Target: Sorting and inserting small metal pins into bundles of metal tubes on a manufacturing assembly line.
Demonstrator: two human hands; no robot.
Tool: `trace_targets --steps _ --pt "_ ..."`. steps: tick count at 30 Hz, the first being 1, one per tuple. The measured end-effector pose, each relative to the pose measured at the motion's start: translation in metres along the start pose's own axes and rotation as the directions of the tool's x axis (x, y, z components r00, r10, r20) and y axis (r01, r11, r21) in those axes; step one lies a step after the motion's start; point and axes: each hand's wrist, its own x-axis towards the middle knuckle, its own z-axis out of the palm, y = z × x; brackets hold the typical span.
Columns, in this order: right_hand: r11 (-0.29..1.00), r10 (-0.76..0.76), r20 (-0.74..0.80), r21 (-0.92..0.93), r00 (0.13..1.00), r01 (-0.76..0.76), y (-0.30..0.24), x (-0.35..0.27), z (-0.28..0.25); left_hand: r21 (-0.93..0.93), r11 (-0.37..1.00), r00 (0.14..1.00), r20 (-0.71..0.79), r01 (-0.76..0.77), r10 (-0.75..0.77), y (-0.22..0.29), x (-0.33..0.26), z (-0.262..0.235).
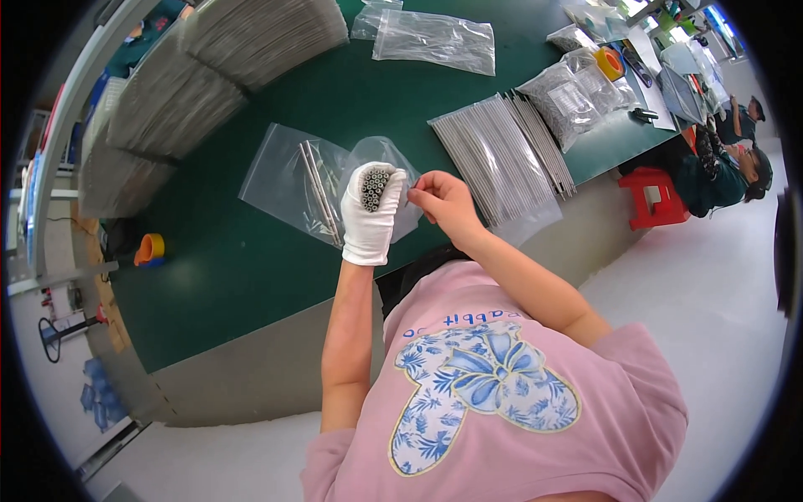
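White-gloved left hand [370,219]: fingers wrapped tight around a bundle of thin metal rods [373,187], ends up.
Right hand [443,202]: bare fingertips pinched together beside the bundle; contents too small to tell.
Clear bag [293,180]: flat on green table [242,259], several rods inside.
Bagged rod stack [502,159]: right of the hands.

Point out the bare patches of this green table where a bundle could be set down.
Bare green table lies between the orange tape roll and the clear bag, and between the stacks and the row of packed sleeves. The far right end is crowded with filled bags.
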Motion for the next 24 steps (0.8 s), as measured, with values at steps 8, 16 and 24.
trace_targets --steps 8,16,24 --pt "0.552 -0.649 0.325 -0.422 0.688 0.719 -0.059 -0.015 0.016 -0.063 0.996 0.995 0.078 -0.062 0.066 -0.003 0.001 -0.001" --pt "0.426 -0.625 0.432 -0.510 0.651 0.747 -0.068 -0.013 0.021 -0.049 0.997 0.994 0.095 -0.058 0.063 -0.009 -0.001 -0.005" --pt "0.075 -0.618 0.617 -0.571 0.488 0.817 -0.086 -0.015 0.028 -0.010 0.988 0.984 0.091 -0.151 0.152 -0.012 -0.001 -0.007"
